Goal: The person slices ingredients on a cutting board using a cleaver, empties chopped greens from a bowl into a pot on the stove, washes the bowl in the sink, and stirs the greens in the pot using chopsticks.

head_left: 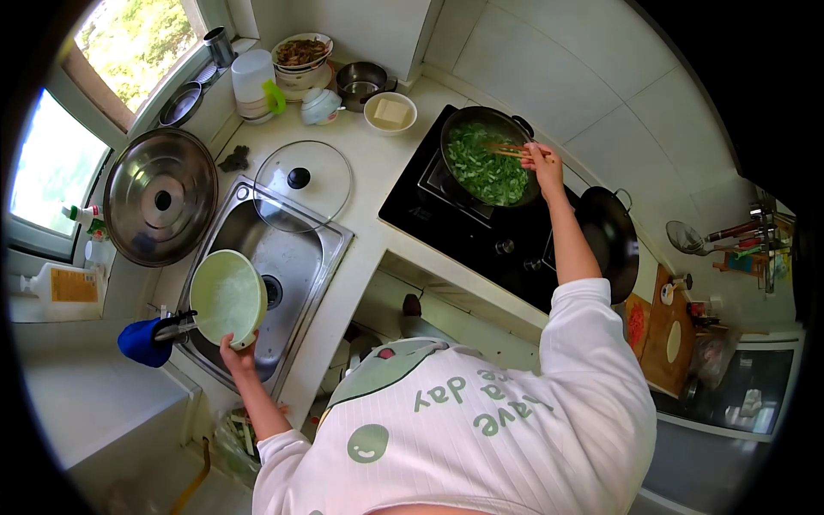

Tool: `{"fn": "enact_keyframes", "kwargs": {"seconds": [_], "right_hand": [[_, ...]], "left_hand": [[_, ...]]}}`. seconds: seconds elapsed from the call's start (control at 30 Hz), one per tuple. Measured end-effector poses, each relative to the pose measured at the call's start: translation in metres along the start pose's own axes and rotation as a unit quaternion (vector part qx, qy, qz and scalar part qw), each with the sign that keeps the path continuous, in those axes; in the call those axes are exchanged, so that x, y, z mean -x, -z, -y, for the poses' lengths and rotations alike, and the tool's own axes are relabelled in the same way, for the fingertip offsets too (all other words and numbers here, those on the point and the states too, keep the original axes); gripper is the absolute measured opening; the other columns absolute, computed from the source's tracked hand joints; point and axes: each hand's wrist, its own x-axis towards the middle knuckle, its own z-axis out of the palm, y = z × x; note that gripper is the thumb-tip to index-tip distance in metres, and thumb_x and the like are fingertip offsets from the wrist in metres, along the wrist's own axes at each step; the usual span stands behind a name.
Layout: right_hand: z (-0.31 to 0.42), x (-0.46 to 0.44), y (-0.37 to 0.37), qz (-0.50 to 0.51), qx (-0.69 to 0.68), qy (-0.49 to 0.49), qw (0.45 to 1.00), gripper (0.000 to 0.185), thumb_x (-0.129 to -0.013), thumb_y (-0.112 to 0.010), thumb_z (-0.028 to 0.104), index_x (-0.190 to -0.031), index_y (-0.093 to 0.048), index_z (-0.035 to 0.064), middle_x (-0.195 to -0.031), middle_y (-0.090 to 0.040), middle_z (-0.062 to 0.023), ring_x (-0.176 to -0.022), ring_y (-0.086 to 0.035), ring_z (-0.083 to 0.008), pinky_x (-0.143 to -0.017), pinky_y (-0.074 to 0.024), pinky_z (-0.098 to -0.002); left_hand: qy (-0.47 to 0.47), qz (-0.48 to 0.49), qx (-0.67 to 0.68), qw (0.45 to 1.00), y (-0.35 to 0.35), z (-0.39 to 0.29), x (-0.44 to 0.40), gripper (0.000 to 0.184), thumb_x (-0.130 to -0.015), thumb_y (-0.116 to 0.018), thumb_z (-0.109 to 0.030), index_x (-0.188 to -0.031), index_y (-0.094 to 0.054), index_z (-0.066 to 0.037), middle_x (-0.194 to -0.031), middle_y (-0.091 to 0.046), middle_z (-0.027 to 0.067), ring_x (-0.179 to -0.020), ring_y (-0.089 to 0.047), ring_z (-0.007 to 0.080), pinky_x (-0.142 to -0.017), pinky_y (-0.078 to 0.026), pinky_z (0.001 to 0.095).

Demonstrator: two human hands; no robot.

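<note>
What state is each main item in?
Left hand: gripping green bowl
Green bowl: over sink, contents unclear
Right hand: holding chopsticks
Chopsticks: tips in greens
Frying pan: uncovered, holding chopped greens
Glass lid: knob up, partly over sink
White bowl: holding pale block
Wok: partly hidden, contents unclear

Overexposed daylight glares through the window (137,47), while fisheye distortion curves the dark-cornered view.
</note>
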Motion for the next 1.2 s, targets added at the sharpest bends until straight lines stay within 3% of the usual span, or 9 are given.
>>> {"fn": "enact_keyframes", "kwargs": {"seconds": [0.1,0.2,0.4,0.53,0.6,0.73,0.97,1.03,1.2], "right_hand": [[0.012,-0.003,0.028,-0.026,0.011,0.027,0.999,0.029,-0.092,-0.055,0.026,-0.095,-0.062,-0.0021,-0.079,-0.064,-0.0076,-0.063,-0.062,-0.0137,-0.059,-0.0515,-0.0243],[0.005,0.0,0.043,-0.112,0.132,0.044,0.984,0.029,-0.091,-0.055,0.024,-0.097,-0.062,-0.0037,-0.082,-0.065,-0.0089,-0.063,-0.061,-0.0129,-0.059,-0.0513,-0.0245],[0.016,0.016,0.018,-0.042,-0.026,0.012,0.999,0.025,-0.091,-0.055,0.021,-0.095,-0.061,-0.003,-0.08,-0.063,-0.0098,-0.059,-0.06,-0.0133,-0.055,-0.0519,-0.0253],[0.012,0.02,0.044,-0.155,0.165,0.013,0.974,0.024,-0.091,-0.055,0.02,-0.094,-0.061,-0.0033,-0.076,-0.063,-0.01,-0.057,-0.06,-0.0132,-0.052,-0.0513,-0.0254],[-0.002,0.036,0.024,-0.119,0.077,0.005,0.99,0.027,-0.089,-0.056,0.023,-0.087,-0.062,-0.0031,-0.074,-0.064,-0.0113,-0.057,-0.061,-0.0138,-0.052,-0.0483,-0.0246],[0.039,0.053,0.006,-0.051,0.008,-0.008,0.999,0.027,-0.088,-0.056,0.023,-0.095,-0.062,-0.0019,-0.079,-0.063,-0.0121,-0.06,-0.062,-0.0158,-0.056,-0.0516,-0.026],[0.037,0.052,0.033,0.045,0.057,-0.044,0.996,0.026,-0.09,-0.054,0.024,-0.091,-0.061,-0.0013,-0.079,-0.063,-0.0119,-0.06,-0.062,-0.0152,-0.054,-0.0512,-0.0252],[0.033,0.034,0.049,-0.074,0.047,0.009,0.996,0.028,-0.091,-0.055,0.025,-0.088,-0.06,-0.0024,-0.074,-0.061,-0.0097,-0.056,-0.061,-0.0144,-0.052,-0.0524,-0.0253],[0.018,0.002,0.071,-0.145,0.074,0.093,0.982,0.027,-0.092,-0.054,0.025,-0.087,-0.057,-0.0018,-0.072,-0.06,-0.0093,-0.055,-0.061,-0.0141,-0.051,-0.0521,-0.0255]], "left_hand": [[-0.005,0.007,0.001,1.0,0.002,-0.001,-0.003,0.056,-0.073,-0.052,-0.009,-0.127,-0.039,-0.008,-0.124,-0.048,0.0132,-0.108,-0.052,0.036,-0.08,-0.048,0.0543],[-0.001,0.01,-0.001,1.0,0.006,0.0,-0.008,0.056,-0.073,-0.053,-0.01,-0.127,-0.039,-0.009,-0.124,-0.048,0.0126,-0.108,-0.052,0.0357,-0.08,-0.048,0.0545],[0.006,0.019,0.004,1.0,0.008,0.003,-0.015,0.056,-0.073,-0.052,-0.01,-0.128,-0.039,-0.009,-0.123,-0.049,0.0123,-0.108,-0.052,0.0355,-0.08,-0.048,0.0545],[0.001,0.028,0.014,1.0,0.01,0.003,-0.016,0.053,-0.074,-0.053,-0.009,-0.126,-0.041,-0.009,-0.122,-0.05,0.0126,-0.109,-0.052,0.0363,-0.083,-0.047,0.0559],[0.002,0.03,0.02,0.999,0.01,0.004,-0.016,0.053,-0.073,-0.052,-0.008,-0.126,-0.041,-0.01,-0.122,-0.05,0.0125,-0.109,-0.052,0.0362,-0.083,-0.047,0.0558],[0.006,0.035,0.025,0.999,0.007,0.005,-0.018,0.054,-0.073,-0.052,-0.008,-0.126,-0.041,-0.01,-0.123,-0.05,0.0124,-0.109,-0.051,0.0363,-0.082,-0.047,0.0561],[0.007,0.038,0.024,0.999,0.007,0.007,-0.019,0.055,-0.073,-0.052,-0.008,-0.127,-0.041,-0.01,-0.123,-0.049,0.0123,-0.109,-0.051,0.0366,-0.082,-0.047,0.0574],[0.005,0.024,0.018,1.0,0.006,0.007,-0.018,0.056,-0.072,-0.053,-0.008,-0.127,-0.04,-0.01,-0.123,-0.049,0.0126,-0.109,-0.051,0.0367,-0.082,-0.046,0.0572],[0.005,0.024,0.023,0.999,0.007,0.006,-0.017,0.056,-0.072,-0.052,-0.008,-0.127,-0.04,-0.009,-0.124,-0.048,0.0131,-0.11,-0.05,0.0371,-0.083,-0.046,0.0574]]}}
